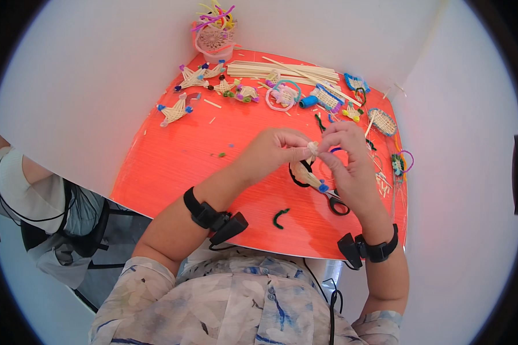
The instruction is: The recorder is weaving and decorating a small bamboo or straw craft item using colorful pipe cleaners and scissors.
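Over the middle of the table, my left hand (277, 150) pinches the white fuzzy tip (312, 148) of a small woven straw piece, shaped like the star ornaments nearby. My right hand (351, 164) closes its thumb and forefinger on the same tip from the other side. Below the fingers hangs the straw weave (306, 174), ending in a blue fuzzy tip (323, 188). Part of the piece is hidden by my fingers. Scissors with black handles (338, 206) lie under my right hand. A short dark green pipe cleaner (281, 218) rests nearer to me.
The red table (172, 172) stands against white walls. At its back are a pink basket of pipe cleaners (213, 43), a bundle of flat wooden strips (282, 71) and woven stars (175, 110). A woven oval (382, 122) lies right. Another person's arm (34, 171) shows at left.
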The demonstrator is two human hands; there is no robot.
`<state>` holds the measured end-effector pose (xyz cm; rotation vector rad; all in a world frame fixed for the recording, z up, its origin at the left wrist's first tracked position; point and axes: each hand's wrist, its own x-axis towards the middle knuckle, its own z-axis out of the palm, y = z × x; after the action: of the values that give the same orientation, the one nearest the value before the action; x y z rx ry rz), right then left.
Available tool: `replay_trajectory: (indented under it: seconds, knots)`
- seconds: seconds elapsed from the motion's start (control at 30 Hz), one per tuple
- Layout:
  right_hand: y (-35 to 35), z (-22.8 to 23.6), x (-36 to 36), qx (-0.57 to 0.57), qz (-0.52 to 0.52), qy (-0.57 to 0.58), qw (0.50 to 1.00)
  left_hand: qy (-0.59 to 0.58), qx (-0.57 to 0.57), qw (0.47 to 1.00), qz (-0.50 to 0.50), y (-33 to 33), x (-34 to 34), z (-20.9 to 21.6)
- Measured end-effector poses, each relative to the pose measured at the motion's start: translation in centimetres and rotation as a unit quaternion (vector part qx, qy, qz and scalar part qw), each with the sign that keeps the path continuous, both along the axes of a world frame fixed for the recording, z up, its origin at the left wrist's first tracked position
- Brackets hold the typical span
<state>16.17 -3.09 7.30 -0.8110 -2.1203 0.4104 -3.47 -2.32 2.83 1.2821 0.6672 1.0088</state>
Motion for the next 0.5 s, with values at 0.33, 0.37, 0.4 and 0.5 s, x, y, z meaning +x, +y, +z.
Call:
replay_trajectory:
  seconds: [0.33,0.37,0.4,0.5]
  knots:
    - [0.6,-0.3,0.1,-0.341,0.036,0.203,0.917,0.086,0.097,0.99,-0.054,-0.5,0.4,0.2]
    - [0.3,0.2,0.0,-0.341,0.035,0.203,0.917,0.09,0.079,0.991,-0.054,-0.5,0.5,0.0]
    - [-0.1,0.7,-0.2,-0.303,0.034,0.165,0.938,0.094,0.062,0.992,-0.053,-0.5,0.6,-0.1]
    - [-0.7,0.7,-0.5,-0.248,0.059,0.16,0.954,0.014,-0.061,0.998,-0.029,-0.3,0.5,-0.1]
